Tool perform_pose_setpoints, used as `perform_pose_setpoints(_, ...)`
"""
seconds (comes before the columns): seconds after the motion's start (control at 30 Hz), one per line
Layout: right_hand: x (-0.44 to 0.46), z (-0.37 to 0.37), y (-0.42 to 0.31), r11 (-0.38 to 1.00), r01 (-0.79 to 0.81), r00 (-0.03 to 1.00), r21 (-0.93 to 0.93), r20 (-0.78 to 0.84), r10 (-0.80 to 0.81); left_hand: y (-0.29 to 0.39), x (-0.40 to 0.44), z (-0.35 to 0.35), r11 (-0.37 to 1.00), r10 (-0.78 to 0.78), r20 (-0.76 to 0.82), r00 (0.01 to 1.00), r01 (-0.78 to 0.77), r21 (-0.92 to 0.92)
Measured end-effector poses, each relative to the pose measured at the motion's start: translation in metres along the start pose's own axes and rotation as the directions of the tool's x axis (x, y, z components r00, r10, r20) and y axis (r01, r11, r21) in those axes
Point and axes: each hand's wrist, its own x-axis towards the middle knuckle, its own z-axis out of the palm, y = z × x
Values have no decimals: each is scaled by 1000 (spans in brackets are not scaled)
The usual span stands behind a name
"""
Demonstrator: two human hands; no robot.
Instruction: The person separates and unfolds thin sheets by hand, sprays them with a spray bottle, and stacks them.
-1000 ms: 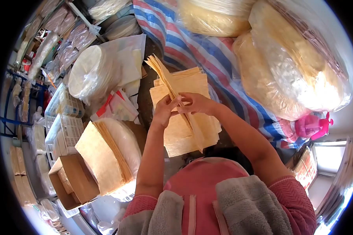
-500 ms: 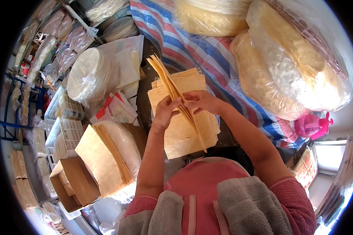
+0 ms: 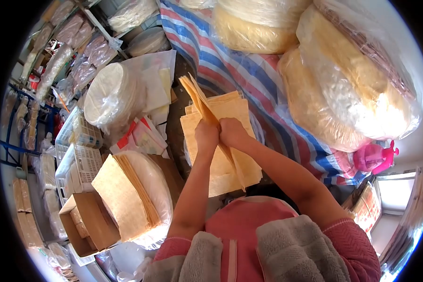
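Observation:
Both my left hand (image 3: 206, 136) and my right hand (image 3: 234, 133) are closed into fists side by side, gripping the middle of a sheaf of thin tan sheets (image 3: 195, 97). The sheaf is folded or bunched on edge, its top fanning up to the left and its lower end trailing toward me. Beneath it lies a pile of similar rectangular sheets (image 3: 215, 173), their edges uneven. What the sheets are made of, I cannot tell. My fingertips are hidden behind my knuckles.
On the left, more tan sheets (image 3: 122, 197) lean on a bagged round stack beside an open cardboard box (image 3: 91, 225) and white plastic baskets (image 3: 80, 164). A striped tarp (image 3: 263, 89) carries large plastic-wrapped bundles (image 3: 333, 84). A pink spray bottle (image 3: 373, 157) stands right.
My fingers have gone from a loose pinch on the sheaf to tight fists, drawn close together. The sheaf is squeezed narrower at its middle. The view has shifted slightly.

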Motion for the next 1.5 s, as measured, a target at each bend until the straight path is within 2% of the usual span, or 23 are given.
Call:
perform_pose_setpoints(0.07,-2,-2,-1,1000,18,999,2,-39,-18,-8,-6,1,994,103,-70,992,-105,-25)
perform_pose_setpoints(0.17,-3,-4,-6,999,27,999,-29,-38,-28,15,-18,-19,992,-47,-118,992,32,-125)
perform_pose_setpoints(0.27,2,-5,-10,999,18,998,-36,-51,-20,3,-19,-11,989,127,-122,984,-118,84)
perform_pose_setpoints(0.4,5,-6,-12,999,32,992,-32,-122,-36,6,-25,-15,976,219,-166,961,-213,53)
perform_pose_setpoints(0.47,11,-4,-13,999,-35,998,-20,-62,34,10,-31,-13,966,257,-236,937,-245,80)
perform_pose_setpoints(0.5,13,-5,-13,997,-70,997,-18,-32,70,11,-31,-14,967,253,-273,928,-252,41)
perform_pose_setpoints(0.6,7,-4,-16,999,47,989,2,-138,-46,18,-37,-23,969,176,-374,911,-228,-98)
perform_pose_setpoints(0.67,9,-5,-17,995,53,962,80,-273,-30,35,-39,-43,961,67,-425,903,-173,-216)
perform_pose_setpoints(0.7,11,-7,-18,991,63,940,117,-341,-19,30,-33,-46,960,81,-497,864,-201,-193)
perform_pose_setpoints(0.77,7,-27,-36,933,46,935,356,-345,86,40,-27,-61,941,32,-507,861,-198,-276)
perform_pose_setpoints(0.8,5,-33,-44,882,40,931,469,-338,137,43,-24,-61,942,69,-562,824,-239,-234)
perform_pose_setpoints(0.87,4,-29,-53,868,128,926,480,-371,69,48,-21,-59,943,149,-651,745,-306,-135)
perform_pose_setpoints(1.0,4,-17,-55,871,164,916,462,-398,39,60,-25,-56,935,147,-640,754,-316,-158)
perform_pose_setpoints(1.13,2,-25,-54,905,164,920,392,-392,4,66,-27,-52,954,109,-585,803,-250,-166)
perform_pose_setpoints(1.23,7,-16,-50,874,187,865,449,-497,71,68,-24,-52,953,121,-591,798,-261,-157)
perform_pose_setpoints(1.3,6,-16,-47,886,209,839,413,-541,54,72,-27,-54,957,111,-577,809,-244,-159)
perform_pose_setpoints(1.33,4,-17,-46,892,219,824,396,-564,48,73,-28,-53,961,127,-574,809,-244,-132)
perform_pose_setpoints(1.4,0,-16,-44,876,192,856,442,-512,70,69,-27,-48,966,162,-568,807,-246,-75)
perform_pose_setpoints(1.5,-6,-21,-37,891,117,916,440,-395,75,63,-27,-44,947,320,-518,793,-290,140)
